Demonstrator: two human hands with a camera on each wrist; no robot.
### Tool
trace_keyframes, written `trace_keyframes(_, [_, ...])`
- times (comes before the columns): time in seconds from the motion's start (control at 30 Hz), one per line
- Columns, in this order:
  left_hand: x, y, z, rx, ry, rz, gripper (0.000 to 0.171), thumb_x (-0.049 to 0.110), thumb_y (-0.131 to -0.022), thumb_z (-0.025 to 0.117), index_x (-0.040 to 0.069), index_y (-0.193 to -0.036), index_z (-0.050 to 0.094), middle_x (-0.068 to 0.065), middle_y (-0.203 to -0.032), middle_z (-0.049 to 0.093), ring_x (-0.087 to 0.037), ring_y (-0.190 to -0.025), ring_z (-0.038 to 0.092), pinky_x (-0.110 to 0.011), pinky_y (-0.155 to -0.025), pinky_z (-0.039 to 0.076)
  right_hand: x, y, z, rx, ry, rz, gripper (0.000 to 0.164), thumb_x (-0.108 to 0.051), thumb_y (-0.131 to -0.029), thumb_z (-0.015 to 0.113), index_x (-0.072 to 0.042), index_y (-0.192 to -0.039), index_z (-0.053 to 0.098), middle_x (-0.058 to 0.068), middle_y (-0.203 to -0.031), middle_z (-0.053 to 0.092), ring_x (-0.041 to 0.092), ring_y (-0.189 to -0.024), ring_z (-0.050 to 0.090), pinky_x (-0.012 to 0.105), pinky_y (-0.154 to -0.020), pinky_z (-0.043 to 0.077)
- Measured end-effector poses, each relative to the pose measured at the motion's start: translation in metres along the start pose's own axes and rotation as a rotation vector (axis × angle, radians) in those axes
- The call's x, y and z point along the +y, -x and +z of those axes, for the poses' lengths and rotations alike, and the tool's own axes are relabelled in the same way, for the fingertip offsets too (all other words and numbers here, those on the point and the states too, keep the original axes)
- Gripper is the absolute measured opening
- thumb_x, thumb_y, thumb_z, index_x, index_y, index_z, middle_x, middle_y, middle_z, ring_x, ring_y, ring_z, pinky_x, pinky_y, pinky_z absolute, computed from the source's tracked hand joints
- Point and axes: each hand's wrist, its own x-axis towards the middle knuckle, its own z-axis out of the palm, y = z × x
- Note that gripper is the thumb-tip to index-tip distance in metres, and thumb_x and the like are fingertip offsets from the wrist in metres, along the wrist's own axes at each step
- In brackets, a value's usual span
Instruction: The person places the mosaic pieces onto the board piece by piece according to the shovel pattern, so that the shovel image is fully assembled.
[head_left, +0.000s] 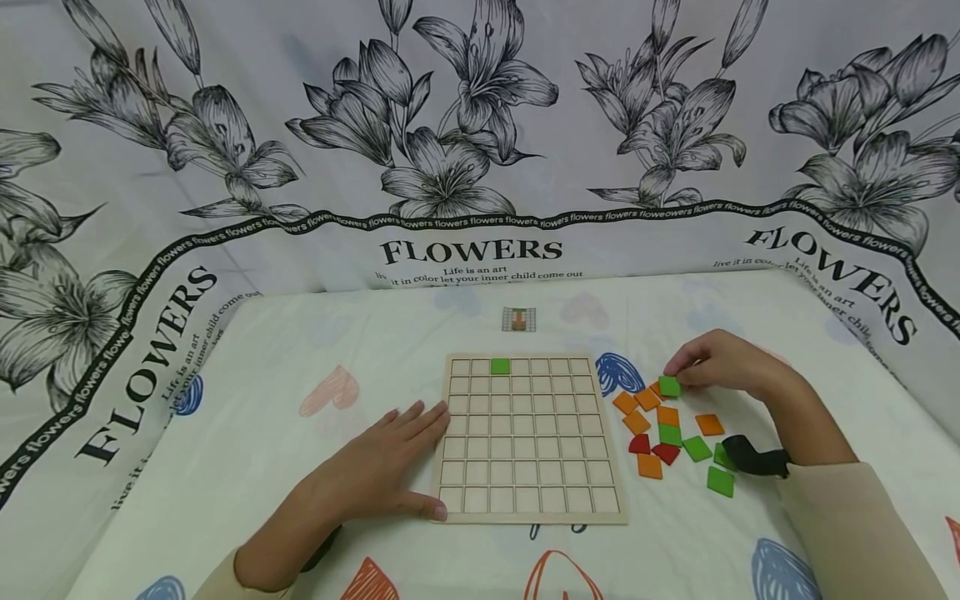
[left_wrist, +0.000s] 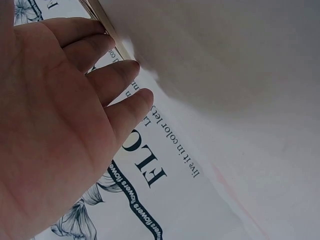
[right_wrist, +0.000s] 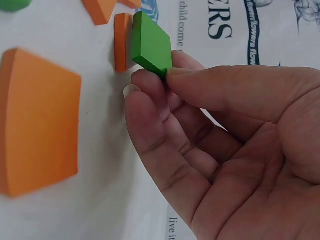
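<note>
hands, two, well apart, one at each side of the board. item: your left hand [head_left: 382, 467], lower centre-left of the frame, fingers straight, fingertips and thumb touching the left edge of the wooden grid board [head_left: 525, 448], lower centre. item: your right hand [head_left: 723, 362], right of centre, thumb and finger pinching one held green tile [head_left: 670, 386]; the right wrist view shows this tile tilted at your fingertips, an orange tile just behind it. the held tile lies right of the board, well apart from your left hand. item: seated green tile [head_left: 499, 367], top row of the board, third cell from the left. item: loose orange, red and green tiles [head_left: 721, 481], scattered below your right hand. item: small picture card [head_left: 519, 320], above the board, on the white cloth [head_left: 300, 333].
</note>
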Motion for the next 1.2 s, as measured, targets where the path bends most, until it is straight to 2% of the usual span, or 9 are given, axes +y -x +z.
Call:
trace_keyframes(0.3, [0.0, 0.0, 0.0, 0.004, 0.016, 0.001, 0.112, 0.08, -0.079, 0.058, 0.003, -0.156, 0.034, -0.01, -0.161, 0.031, -0.037, -0.145, 0.031, -0.056, -0.114, 0.029, -0.011, -0.014, 0.006, -0.028, -0.079, -0.016, 0.018, -0.004, -0.092, 0.065, 0.004, -0.104, 0.074, 0.01, -0.092, 0.073, 0.026, -0.08, 0.069, 0.033, -0.079, 0.058])
trace_keyframes(0.57, [0.0, 0.0, 0.001, 0.008, 0.016, -0.006, 0.112, 0.077, -0.078, 0.062, 0.003, -0.156, 0.034, -0.01, -0.162, 0.031, -0.036, -0.146, 0.03, -0.055, -0.115, 0.028, -0.021, -0.027, 0.012, -0.027, -0.043, -0.019, 0.016, -0.006, -0.091, 0.066, 0.001, -0.102, 0.076, 0.007, -0.091, 0.073, 0.024, -0.079, 0.067, 0.036, -0.081, 0.056])
trace_keyframes(0.93, [-0.002, 0.0, 0.001, -0.013, 0.009, -0.017, 0.112, 0.077, -0.078, 0.063, 0.005, -0.157, 0.031, -0.008, -0.163, 0.028, -0.034, -0.147, 0.027, -0.053, -0.117, 0.026, -0.04, -0.044, 0.02, -0.048, -0.077, -0.013, 0.014, -0.006, -0.092, 0.068, 0.003, -0.101, 0.074, 0.01, -0.092, 0.072, 0.024, -0.076, 0.067, 0.037, -0.077, 0.06])
trace_keyframes(1.2, [-0.001, 0.0, 0.001, -0.01, 0.015, -0.016, 0.112, 0.078, -0.078, 0.062, 0.005, -0.157, 0.032, -0.007, -0.163, 0.028, -0.034, -0.147, 0.027, -0.053, -0.117, 0.025, -0.05, -0.052, 0.026, -0.059, -0.086, -0.05, 0.013, -0.005, -0.094, 0.065, 0.003, -0.099, 0.074, 0.012, -0.093, 0.073, 0.024, -0.079, 0.069, 0.036, -0.079, 0.06])
